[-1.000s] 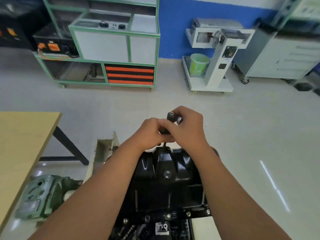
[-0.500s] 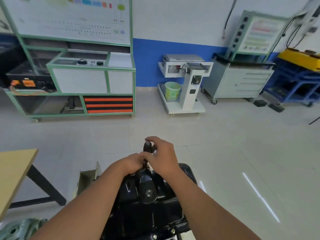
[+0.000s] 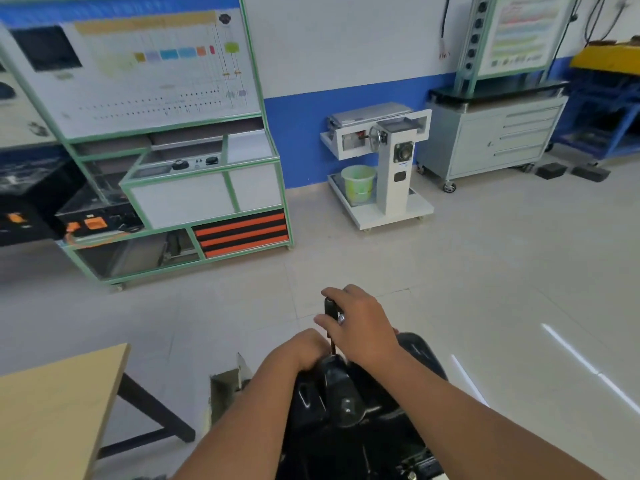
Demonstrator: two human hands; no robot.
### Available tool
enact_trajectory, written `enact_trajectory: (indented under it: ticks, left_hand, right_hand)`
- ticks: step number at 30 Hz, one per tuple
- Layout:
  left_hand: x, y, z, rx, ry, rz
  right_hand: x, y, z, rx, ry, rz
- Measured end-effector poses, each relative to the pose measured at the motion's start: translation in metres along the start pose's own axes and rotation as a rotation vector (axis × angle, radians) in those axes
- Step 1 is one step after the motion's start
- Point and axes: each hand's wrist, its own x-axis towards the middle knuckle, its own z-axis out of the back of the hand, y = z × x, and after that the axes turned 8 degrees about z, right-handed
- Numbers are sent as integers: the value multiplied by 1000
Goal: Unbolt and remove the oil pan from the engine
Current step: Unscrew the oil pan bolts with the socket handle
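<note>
Tiled workshop floor; right hand grips ratchet handle, left hand's grip unclear, above oil pan.

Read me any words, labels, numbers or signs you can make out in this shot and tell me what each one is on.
None can be read.
Left wall board: coloured blocks and rows of marks, too blurred.
Right panel: coloured lines of print, too blurred.
White stand: a small label under its round fitting, too small.
Oil pan and the tool in the right hand: no text visible.
</note>
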Motion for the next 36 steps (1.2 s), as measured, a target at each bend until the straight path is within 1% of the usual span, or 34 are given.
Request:
enact_trajectory:
  ticks: [4, 6, 8, 12, 15, 18, 20, 23, 25, 29, 33, 36]
  left_hand:
    - [0, 2, 2, -64, -48, 7]
    - [0, 3, 2, -90, -69, 5]
    - [2, 4, 2, -88, -59, -4]
    - [4, 6, 1, -98, -48, -26]
    - [7, 6, 0, -122, -61, -41]
    - [10, 8, -1, -160, -58, -44]
    - [11, 9, -1, -157, -25, -70]
    - [12, 10, -1, -84, 14, -151]
    - [12, 9, -1, -80, 11, -180]
    - [15, 7, -3, -49, -15, -128]
    - [17, 7, -3, -30, -60, -132]
    - [12, 5, -4, -60, -82, -134]
  right_hand:
    - [-2, -2, 5, 64, 66, -9]
    - [-2, -1, 6, 177, 80, -83]
    - [-1, -2, 7, 241, 53, -149]
    - [1, -3, 8, 233, 15, -81]
    - [2, -6, 10, 281, 28, -93]
    - [3, -8, 17, 464, 47, -149]
    - [4, -7, 20, 552, 80, -153]
    - [6, -4, 18, 562, 92, -149]
    - [6, -3, 16, 559, 64, -155]
    - [7, -8, 14, 552, -27, -168]
    - [6, -6, 14, 529, -59, -194]
    - [5, -4, 14, 456, -94, -150]
